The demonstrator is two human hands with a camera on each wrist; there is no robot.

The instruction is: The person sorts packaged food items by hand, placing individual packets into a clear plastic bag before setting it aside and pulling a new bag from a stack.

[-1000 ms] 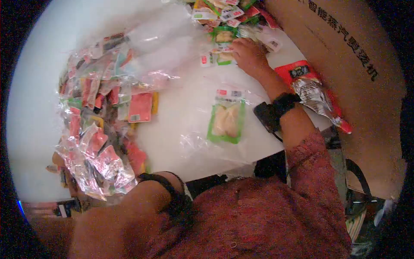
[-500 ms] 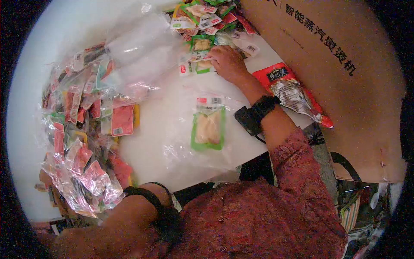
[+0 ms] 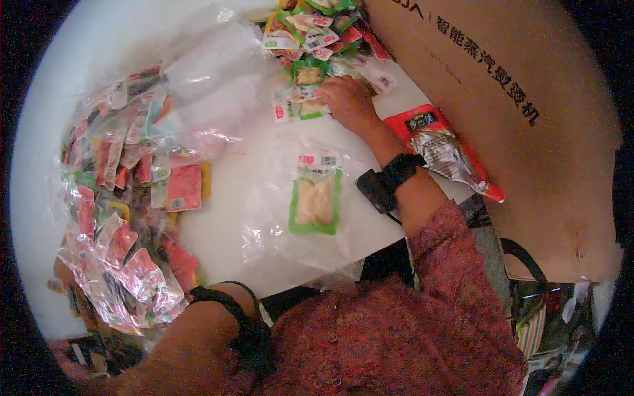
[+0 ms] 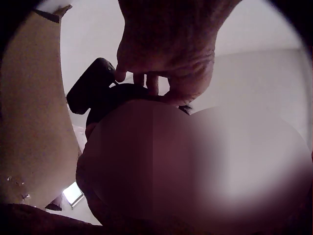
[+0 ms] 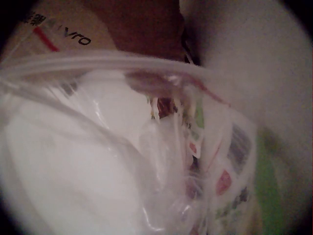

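In the left wrist view my left hand (image 4: 168, 49) is raised at the head, fingers bent over a black headband (image 4: 120, 100) beside a black box-shaped device (image 4: 92, 87). The head view shows only the left forearm, not this hand. My right hand (image 3: 350, 99) rests at the far side of the table, fingertips at the right edge of a small green-edged food packet (image 3: 310, 107); its thumb is hidden, so I cannot tell whether it pinches the packet. Nearer me lies a clear zip bag (image 3: 261, 241) with a green-bordered packet (image 3: 315, 200) of pale pieces. Clear plastic (image 5: 171, 147) largely veils the right hand's work.
Heaped clear bags of red packets (image 3: 132, 251) cover the table's left side. A pile of small packets (image 3: 307, 33) lies beyond my right hand. A red and silver pouch (image 3: 446, 148) lies by my right forearm, next to a large cardboard box (image 3: 502, 125).
The head view has swung, so the table's things now appear farther left and slightly lower than a second ago. My right hand stays at the same packet.
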